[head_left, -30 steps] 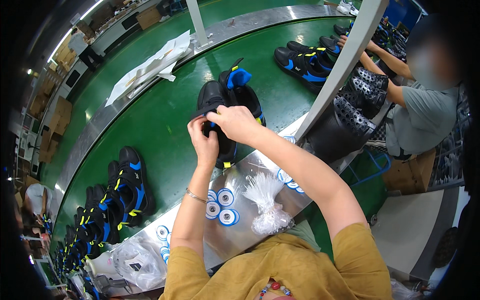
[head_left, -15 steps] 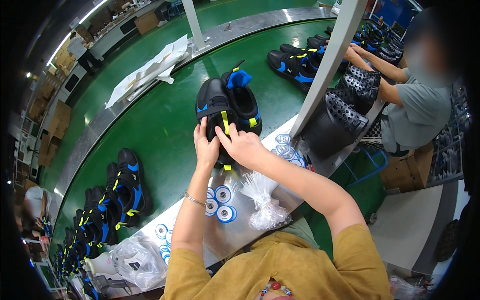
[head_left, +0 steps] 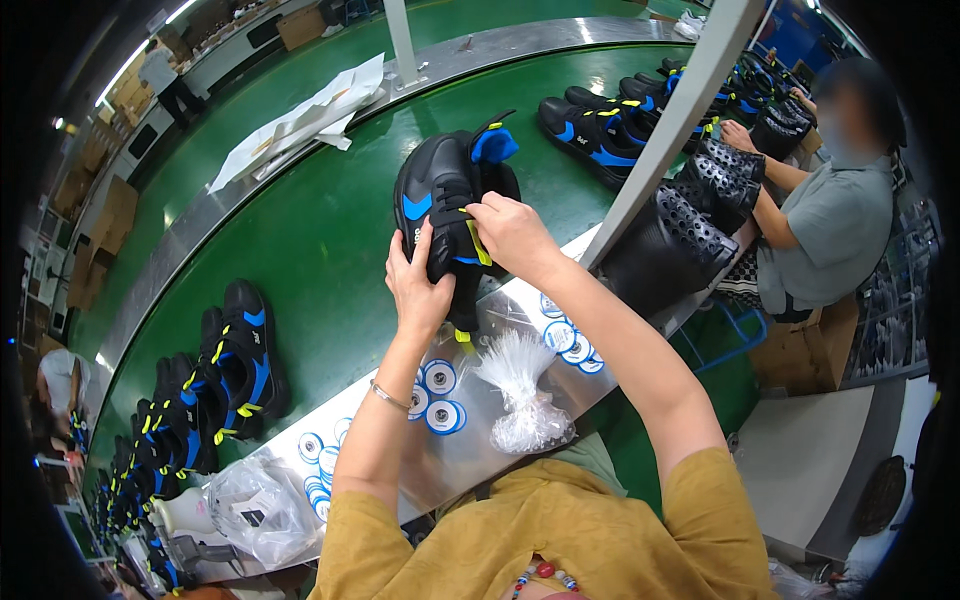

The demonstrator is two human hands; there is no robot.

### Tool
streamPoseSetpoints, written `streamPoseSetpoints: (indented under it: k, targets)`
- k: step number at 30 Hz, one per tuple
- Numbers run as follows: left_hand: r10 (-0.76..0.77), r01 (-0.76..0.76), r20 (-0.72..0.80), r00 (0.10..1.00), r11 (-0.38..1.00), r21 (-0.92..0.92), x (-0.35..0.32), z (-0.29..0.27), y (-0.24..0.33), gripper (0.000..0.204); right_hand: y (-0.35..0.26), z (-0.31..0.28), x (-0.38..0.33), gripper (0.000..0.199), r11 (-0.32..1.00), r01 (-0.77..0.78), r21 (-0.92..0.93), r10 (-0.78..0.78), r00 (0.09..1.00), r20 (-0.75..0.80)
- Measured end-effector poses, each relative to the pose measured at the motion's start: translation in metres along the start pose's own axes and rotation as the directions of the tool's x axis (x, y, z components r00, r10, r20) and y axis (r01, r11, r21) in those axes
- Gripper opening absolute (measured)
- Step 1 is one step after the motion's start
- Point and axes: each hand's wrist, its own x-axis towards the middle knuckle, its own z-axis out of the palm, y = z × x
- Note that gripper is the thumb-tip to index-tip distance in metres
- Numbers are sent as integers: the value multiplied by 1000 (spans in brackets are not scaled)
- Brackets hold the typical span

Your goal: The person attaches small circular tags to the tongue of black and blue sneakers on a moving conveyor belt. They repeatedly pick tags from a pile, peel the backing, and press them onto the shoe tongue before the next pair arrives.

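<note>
A black shoe with blue patches and a yellow-green tab is tilted on the green surface, showing its side. My left hand grips its near side, fingers along the upper. At the lace area, the fingers of my right hand are pinched together on part of the shoe's upper; the exact part is hidden. Just behind, partly covered, is a second shoe with a blue lining. Round blue-and-white labels and a bundle of clear plastic strands lie close to my forearms.
More shoes line the left and far right. A white post rises beside tall black boots, near a co-worker. White sheets lie on the far metal edge. A clear plastic bag sits lower left.
The shoe has turned onto its side, exposing more of its blue side patch. My right hand has moved up and right from the yellow tab and now pinches near the laces.
</note>
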Motion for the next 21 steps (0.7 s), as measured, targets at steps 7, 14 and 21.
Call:
streamPoseSetpoints:
  k: [7,14,21]
  targets:
    - [23,-21,-31,999,998,53,-6,0,-4,79,-24,1,-6,42,985,124,-120,-112,988,104]
    - [-61,46,-97,993,988,-145,-5,3,-4,95,-17,4,-10,44,949,254,-189,-238,966,103]
    - [-15,-5,-121,993,987,-161,-7,-2,-8,91,-25,7,-9,43,918,301,-258,-272,952,141]
